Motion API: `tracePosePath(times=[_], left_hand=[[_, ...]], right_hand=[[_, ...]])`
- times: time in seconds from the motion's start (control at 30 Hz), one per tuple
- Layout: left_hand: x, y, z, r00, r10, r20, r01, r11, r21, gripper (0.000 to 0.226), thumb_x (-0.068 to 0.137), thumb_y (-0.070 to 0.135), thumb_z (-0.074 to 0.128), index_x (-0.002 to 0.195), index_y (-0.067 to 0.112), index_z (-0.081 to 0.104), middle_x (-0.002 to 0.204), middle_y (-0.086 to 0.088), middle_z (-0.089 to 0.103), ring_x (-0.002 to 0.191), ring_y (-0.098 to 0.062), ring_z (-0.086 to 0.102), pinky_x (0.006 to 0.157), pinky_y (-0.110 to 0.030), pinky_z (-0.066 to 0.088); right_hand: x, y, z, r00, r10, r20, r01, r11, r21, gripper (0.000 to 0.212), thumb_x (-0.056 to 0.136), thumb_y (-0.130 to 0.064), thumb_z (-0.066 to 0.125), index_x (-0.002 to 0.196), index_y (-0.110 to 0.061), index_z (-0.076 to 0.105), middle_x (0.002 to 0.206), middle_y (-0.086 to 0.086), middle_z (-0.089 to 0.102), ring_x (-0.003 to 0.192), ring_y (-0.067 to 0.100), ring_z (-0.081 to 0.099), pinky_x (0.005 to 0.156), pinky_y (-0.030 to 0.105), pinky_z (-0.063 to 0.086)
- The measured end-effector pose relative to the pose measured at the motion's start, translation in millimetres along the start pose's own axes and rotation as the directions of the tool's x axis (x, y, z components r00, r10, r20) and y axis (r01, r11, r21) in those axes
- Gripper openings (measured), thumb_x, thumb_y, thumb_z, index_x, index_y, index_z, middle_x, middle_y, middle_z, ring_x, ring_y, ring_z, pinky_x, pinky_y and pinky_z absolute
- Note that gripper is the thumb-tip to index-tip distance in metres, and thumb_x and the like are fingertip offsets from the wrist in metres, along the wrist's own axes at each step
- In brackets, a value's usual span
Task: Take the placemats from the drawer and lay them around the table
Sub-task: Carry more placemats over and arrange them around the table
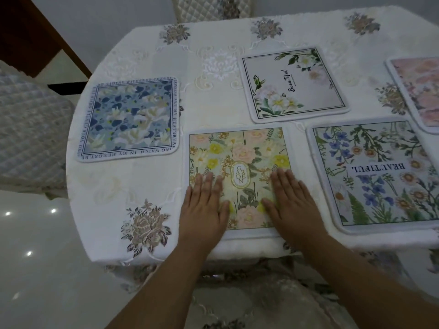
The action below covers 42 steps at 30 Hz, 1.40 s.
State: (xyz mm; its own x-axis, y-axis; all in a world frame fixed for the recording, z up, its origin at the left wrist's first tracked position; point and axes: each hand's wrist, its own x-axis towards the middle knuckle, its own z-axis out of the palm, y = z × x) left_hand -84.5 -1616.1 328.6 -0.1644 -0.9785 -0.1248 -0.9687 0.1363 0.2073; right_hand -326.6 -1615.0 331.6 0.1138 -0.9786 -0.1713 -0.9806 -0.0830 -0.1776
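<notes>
Several square placemats lie flat on the cream embroidered tablecloth (147, 62). Nearest me is a yellow and pink floral placemat (240, 150) marked "Garden". My left hand (205, 207) rests palm down on its lower left part, fingers straight and together. My right hand (288, 203) presses flat on its lower right part. A blue floral placemat (129, 118) lies to the left, a white "Beautiful" placemat (295, 85) behind, a blue-flower "Beautiful" placemat (377, 174) to the right, and a pink placemat (420, 91) at the far right, cut off by the frame.
A quilted chair (28, 129) stands at the table's left side and another chair back (211, 7) at the far side. A floral seat cushion (237, 302) sits below the near table edge. Glossy floor (35, 245) lies to the left.
</notes>
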Motion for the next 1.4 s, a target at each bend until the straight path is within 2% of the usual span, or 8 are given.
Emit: tracePosePath(times=[0.17,0.4,0.73,0.83,1.03,1.23,1.3,1.4], left_hand=[[10.0,-6.2,-11.4,0.993,-0.119,-0.001,0.119,0.993,-0.002,0.071,0.103,0.053,0.016,0.160,0.014,-0.002,0.168,-0.004,-0.005,0.154,-0.017,-0.011,0.126,-0.036,0.001],[110.6,27.1,-25.9,0.999,0.031,-0.025,-0.033,0.996,-0.084,0.068,0.105,0.047,0.020,0.160,0.013,0.002,0.168,-0.003,0.001,0.155,-0.017,-0.003,0.126,-0.035,0.002],[164.0,17.3,-32.4,0.974,-0.218,-0.061,0.208,0.968,-0.137,0.069,0.101,0.040,0.032,0.160,0.012,0.010,0.168,-0.005,0.012,0.155,-0.019,0.004,0.126,-0.038,0.009],[197.2,45.2,-44.9,0.980,-0.197,0.031,0.191,0.885,-0.424,0.072,0.100,0.037,0.045,0.161,0.024,0.007,0.166,-0.006,0.019,0.152,-0.022,0.018,0.123,-0.042,0.020],[264.3,100.8,-63.5,0.936,-0.214,0.280,0.352,0.520,-0.778,0.083,0.094,0.045,0.056,0.161,0.028,0.009,0.166,-0.002,0.019,0.149,-0.025,0.025,0.119,-0.039,0.027],[296.6,115.8,-67.6,0.890,-0.329,0.315,0.438,0.424,-0.793,0.087,0.076,0.058,0.060,0.153,0.034,0.026,0.153,-0.008,0.041,0.132,-0.032,0.047,0.109,-0.045,0.042],[301.8,114.7,-66.8,0.924,-0.306,0.231,0.353,0.445,-0.823,0.067,0.093,0.046,0.061,0.151,0.036,0.030,0.150,-0.005,0.045,0.128,-0.030,0.050,0.103,-0.037,0.045],[302.7,117.6,-73.9,0.965,-0.218,0.144,0.241,0.530,-0.813,0.053,0.102,0.025,0.054,0.151,0.034,0.038,0.149,-0.001,0.046,0.118,-0.027,0.059,0.092,-0.042,0.057]], right_hand=[[16.2,21.9,-12.5,0.998,0.059,-0.035,-0.059,0.998,0.019,0.076,0.098,-0.060,0.010,0.155,-0.013,-0.008,0.163,0.004,-0.015,0.147,0.014,-0.021,0.122,0.039,0.001],[122.8,-11.8,-27.5,0.997,-0.071,-0.007,0.071,0.987,0.143,0.071,0.101,-0.052,0.020,0.156,-0.011,0.000,0.164,0.004,-0.004,0.150,0.014,-0.009,0.121,0.032,-0.002],[152.9,44.0,-42.8,0.993,-0.068,-0.094,0.084,0.981,0.176,0.066,0.101,-0.051,0.024,0.156,-0.015,0.013,0.164,0.001,0.008,0.150,0.012,-0.001,0.119,0.027,-0.002],[175.7,84.4,-62.8,0.943,0.195,-0.270,-0.075,0.914,0.399,0.063,0.101,-0.050,0.033,0.154,-0.016,0.025,0.163,0.005,0.014,0.150,0.017,0.006,0.120,0.036,0.007],[226.3,159.0,-82.8,0.822,0.570,-0.020,-0.493,0.729,0.475,0.081,0.097,-0.048,0.048,0.153,0.000,0.016,0.159,0.023,0.017,0.147,0.035,0.015,0.120,0.044,0.014],[224.6,183.2,-97.9,0.694,0.714,-0.091,-0.375,0.466,0.801,0.051,0.084,-0.044,0.068,0.130,-0.021,0.060,0.129,0.011,0.057,0.108,0.028,0.060,0.097,0.042,0.050],[224.5,194.7,-104.3,0.721,0.693,-0.005,-0.334,0.354,0.874,0.042,0.084,-0.039,0.071,0.122,-0.023,0.066,0.111,0.007,0.068,0.080,0.022,0.066,0.082,0.038,0.057],[220.8,207.6,-113.5,0.816,0.578,0.033,-0.316,0.397,0.862,0.027,0.089,-0.026,0.066,0.115,-0.034,0.069,0.096,0.006,0.069,0.069,0.016,0.060,0.069,0.032,0.055]])
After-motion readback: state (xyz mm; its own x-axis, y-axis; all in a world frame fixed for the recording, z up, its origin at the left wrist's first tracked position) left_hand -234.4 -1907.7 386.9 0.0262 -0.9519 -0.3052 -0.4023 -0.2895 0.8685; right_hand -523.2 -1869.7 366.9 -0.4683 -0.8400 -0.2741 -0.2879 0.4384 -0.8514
